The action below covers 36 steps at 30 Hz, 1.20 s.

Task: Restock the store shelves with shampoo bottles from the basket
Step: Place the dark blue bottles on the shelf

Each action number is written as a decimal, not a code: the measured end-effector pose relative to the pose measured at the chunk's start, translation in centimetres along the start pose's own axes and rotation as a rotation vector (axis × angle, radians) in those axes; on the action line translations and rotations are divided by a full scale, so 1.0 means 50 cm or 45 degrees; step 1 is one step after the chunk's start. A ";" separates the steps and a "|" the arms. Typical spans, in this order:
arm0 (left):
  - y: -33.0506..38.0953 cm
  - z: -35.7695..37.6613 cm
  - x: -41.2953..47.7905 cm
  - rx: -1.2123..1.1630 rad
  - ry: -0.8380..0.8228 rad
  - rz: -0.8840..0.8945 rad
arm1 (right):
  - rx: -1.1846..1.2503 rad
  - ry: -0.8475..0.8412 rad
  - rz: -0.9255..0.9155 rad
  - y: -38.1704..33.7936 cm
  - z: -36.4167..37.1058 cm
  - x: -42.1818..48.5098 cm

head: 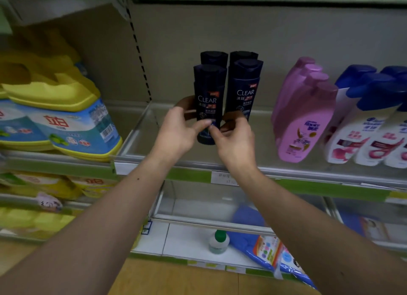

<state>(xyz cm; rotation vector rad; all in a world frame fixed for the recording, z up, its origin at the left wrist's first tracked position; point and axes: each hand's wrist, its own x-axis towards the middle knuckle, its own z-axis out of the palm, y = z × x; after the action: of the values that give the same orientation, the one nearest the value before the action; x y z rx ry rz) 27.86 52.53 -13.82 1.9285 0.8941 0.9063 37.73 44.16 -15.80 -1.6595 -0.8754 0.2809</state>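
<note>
Shelf (141, 140) | front-left bottle (208, 90) upright, cap up | left grip (176, 133), right grip (236, 140) pinch it

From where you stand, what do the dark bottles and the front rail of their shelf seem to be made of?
Dark bottles: probably plastic, navy, semi-gloss. They have moulded flip caps, soft highlights and printed labels.
Front rail: seems to be clear acrylic or a similar plastic, glossy. The shelf shows through it and its edge catches light. Glass cannot be ruled out.

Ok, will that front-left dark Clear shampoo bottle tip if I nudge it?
Probably: the tall, narrow dark plastic shampoo bottle has a small base. It seems rigid; the left hand and right hand hold it without visible denting.
</note>
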 end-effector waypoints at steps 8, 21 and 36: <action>-0.019 0.028 0.006 -0.065 0.042 -0.051 | -0.094 -0.014 0.067 0.001 0.004 0.018; -0.055 0.010 0.067 -0.038 -0.376 -0.171 | 0.128 0.107 0.180 0.022 -0.038 0.066; -0.063 0.058 0.128 -0.514 -0.485 -0.156 | 0.498 -0.082 0.176 0.034 -0.023 0.153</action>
<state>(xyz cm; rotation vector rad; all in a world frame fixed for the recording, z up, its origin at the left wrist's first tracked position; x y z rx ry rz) 32.62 58.14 -16.11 1.6010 0.5474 0.5664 44.36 48.38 -14.99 -1.3520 -0.7013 0.5666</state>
